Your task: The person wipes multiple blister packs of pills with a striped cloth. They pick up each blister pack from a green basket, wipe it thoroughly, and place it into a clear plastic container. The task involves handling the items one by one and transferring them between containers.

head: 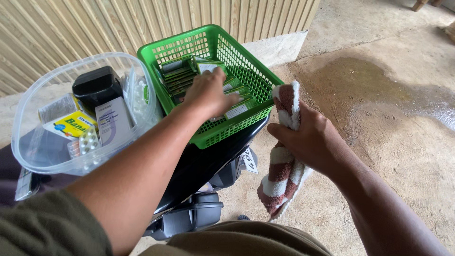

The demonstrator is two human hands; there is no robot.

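Note:
My left hand [208,92] reaches into a green mesh plastic basket [246,66] and rests on the green sachets [179,76] stacked inside; whether its fingers grip one I cannot tell. My right hand [308,137] is shut on a red-and-white striped towel [279,175], which hangs down beside the basket's near right corner. The basket sits on a black surface [199,166], apparently a motorbike's seat.
A clear plastic tub [28,142] stands left of the basket, holding a black jar [96,85], small boxes [71,124] and blister packs [88,141]. A corrugated wall [95,23] rises behind. To the right lies a concrete floor with a wet patch [369,90].

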